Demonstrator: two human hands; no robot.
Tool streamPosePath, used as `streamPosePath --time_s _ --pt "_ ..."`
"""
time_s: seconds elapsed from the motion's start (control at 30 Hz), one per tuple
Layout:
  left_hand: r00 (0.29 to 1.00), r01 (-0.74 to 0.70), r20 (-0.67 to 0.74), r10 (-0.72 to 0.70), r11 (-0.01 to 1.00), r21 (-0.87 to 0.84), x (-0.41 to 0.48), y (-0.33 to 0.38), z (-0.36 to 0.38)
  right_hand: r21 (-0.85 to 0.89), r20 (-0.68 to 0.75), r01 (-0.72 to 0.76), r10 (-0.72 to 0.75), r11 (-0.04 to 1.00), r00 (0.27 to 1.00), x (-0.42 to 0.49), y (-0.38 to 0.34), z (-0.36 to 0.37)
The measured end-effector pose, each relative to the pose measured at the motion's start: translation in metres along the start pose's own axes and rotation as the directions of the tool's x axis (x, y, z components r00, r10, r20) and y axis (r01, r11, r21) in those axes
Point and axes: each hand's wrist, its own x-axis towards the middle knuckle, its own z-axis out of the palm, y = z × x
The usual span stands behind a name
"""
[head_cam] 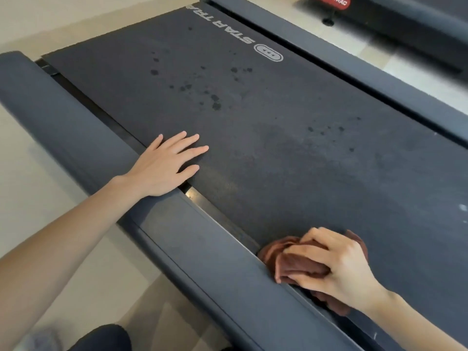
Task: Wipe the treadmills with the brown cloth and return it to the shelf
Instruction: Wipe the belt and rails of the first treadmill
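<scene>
A dark treadmill belt (pixel 266 127) with white lettering runs from upper left to lower right. Dark wet spots dot its far half. My right hand (pixel 336 264) grips a bunched brown cloth (pixel 291 259) and holds it down on the belt's near edge, against the grey side rail (pixel 202 249). My left hand (pixel 164 163) lies flat with fingers spread, its palm on the rail and its fingers on the belt.
A second treadmill (pixel 405 19) with a red label stands at the top right across a strip of pale floor (pixel 379 54). The far side rail (pixel 354 69) borders the belt. Beige floor (pixel 38 198) lies left of the near rail. A dark-clothed knee (pixel 101 338) shows at the bottom.
</scene>
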Motion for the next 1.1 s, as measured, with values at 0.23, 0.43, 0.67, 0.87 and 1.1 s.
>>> streamPosePath --time_s 0.23,0.43,0.67,0.87,1.1 --pt "0.993 -0.114 0.002 0.114 0.993 0.017 0.013 -0.018 0.0 -0.062 -0.149 -0.283 0.272 0.957 0.951 0.105 -0.009 0.038" --pt "0.995 -0.1 -0.018 0.1 0.994 0.04 0.03 -0.085 -0.012 -0.149 -0.169 -0.388 0.363 0.909 0.916 0.146 -0.012 0.05" --pt "0.999 0.042 0.026 -0.042 0.999 -0.005 0.026 -0.139 -0.015 -0.165 -0.259 -0.597 0.549 0.785 0.795 0.134 -0.029 0.056" --pt "1.0 0.021 0.0 -0.021 1.0 0.017 0.028 -0.14 -0.012 -0.175 -0.311 -0.751 0.688 0.636 0.655 0.278 -0.026 0.095" --pt "1.0 -0.005 -0.018 0.006 1.0 0.028 0.027 -0.141 -0.007 -0.091 -0.191 -0.65 0.628 0.754 0.755 0.156 -0.059 0.072"
